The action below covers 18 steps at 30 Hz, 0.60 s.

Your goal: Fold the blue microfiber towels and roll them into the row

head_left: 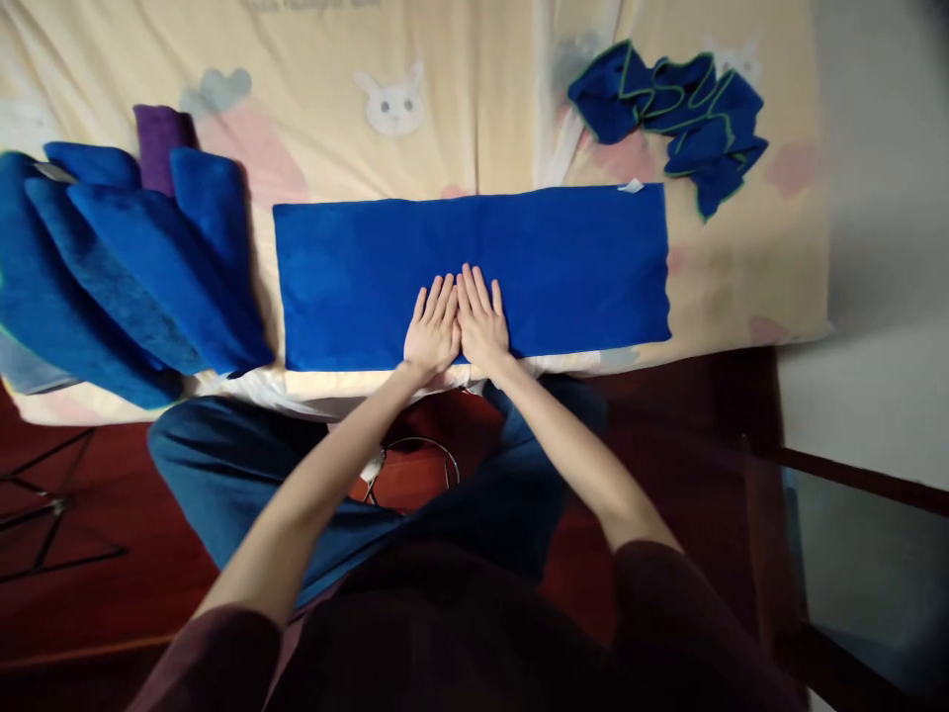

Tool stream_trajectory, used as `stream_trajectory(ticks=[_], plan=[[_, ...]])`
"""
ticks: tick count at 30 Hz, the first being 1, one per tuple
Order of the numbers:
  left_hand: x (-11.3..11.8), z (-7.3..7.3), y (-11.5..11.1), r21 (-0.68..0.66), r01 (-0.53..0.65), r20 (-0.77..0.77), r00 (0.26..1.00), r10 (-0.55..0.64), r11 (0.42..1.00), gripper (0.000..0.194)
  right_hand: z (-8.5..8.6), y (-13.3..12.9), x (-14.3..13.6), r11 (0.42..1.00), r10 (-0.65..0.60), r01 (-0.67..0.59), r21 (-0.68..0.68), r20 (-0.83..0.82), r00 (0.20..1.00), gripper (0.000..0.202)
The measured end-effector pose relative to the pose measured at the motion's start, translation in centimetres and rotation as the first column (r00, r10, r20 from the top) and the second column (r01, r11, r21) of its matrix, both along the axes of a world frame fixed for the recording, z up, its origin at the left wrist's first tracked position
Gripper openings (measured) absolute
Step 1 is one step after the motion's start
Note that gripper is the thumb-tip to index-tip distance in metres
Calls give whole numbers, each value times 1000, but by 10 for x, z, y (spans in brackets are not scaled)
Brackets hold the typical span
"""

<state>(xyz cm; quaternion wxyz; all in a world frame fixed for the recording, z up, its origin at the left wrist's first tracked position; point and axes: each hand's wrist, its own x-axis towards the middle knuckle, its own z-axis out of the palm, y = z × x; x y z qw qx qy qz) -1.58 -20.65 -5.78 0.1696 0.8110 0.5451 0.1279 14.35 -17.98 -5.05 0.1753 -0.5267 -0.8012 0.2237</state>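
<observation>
A blue towel [356,267] lies flat as a long rectangle along the near edge of the bed, with a small white tag at its far right corner. My left hand [433,324] rests palm down on the towel's near middle, fingers stretched out. Right beside it, my right hand [481,314] lies flat too, its fingers pointing away from me. The two hands touch or nearly touch along their inner sides. Neither one grips the cloth.
Several rolled or folded blue towels [148,257] are piled at the left, a purple towel [163,148] behind them. A crumpled blue cloth with green edging [689,109] lies at the back right. The bed sheet [445,59] has rabbit prints. A black metal stand [55,504] is at the lower left.
</observation>
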Motion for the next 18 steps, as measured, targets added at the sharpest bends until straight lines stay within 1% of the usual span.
stream_trajectory(ticks=[2,3,4,5,7,9,11,13,14,15,16,17,18], plan=[[12,-17,-10,32,-14,28,1000,13,999,69,-3,-21,-15,999,-4,4,-51,-11,1000,74],[13,-22,-11,42,-13,36,999,12,999,69,-2,-24,-17,998,-6,5,-64,-3,1000,74],[11,-23,-11,43,-5,38,999,4,999,69,0,-25,-18,998,-4,5,-70,9,1000,73],[7,-21,-9,35,6,36,999,-7,999,69,3,-24,-16,997,1,0,-72,25,1000,73],[-7,-11,-7,1,18,31,999,-18,1000,68,9,-19,-6,997,18,-13,-75,71,997,72],[-30,1,-12,-24,-28,47,998,29,999,69,11,-16,16,997,16,-5,-77,137,990,70],[-62,9,-26,-29,-145,73,987,147,989,72,8,-16,57,996,-36,51,-66,214,976,68],[-100,11,-49,-40,-263,61,962,266,964,77,1,-19,116,983,-161,180,-37,299,941,68],[-118,11,-62,-26,-320,42,946,321,947,78,-2,-21,150,963,-247,268,-15,342,906,68],[-133,9,-74,2,-362,20,932,362,932,79,-6,-24,184,931,-340,365,8,386,858,68],[-147,8,-85,7,-377,1,926,377,926,80,-10,-27,216,889,-428,457,35,425,798,68],[-156,6,-95,20,-398,-15,917,398,917,80,-14,-30,244,846,-497,530,64,454,739,68],[-163,3,-102,38,-414,-32,909,415,909,81,-19,-33,266,812,-542,578,82,474,694,68]])
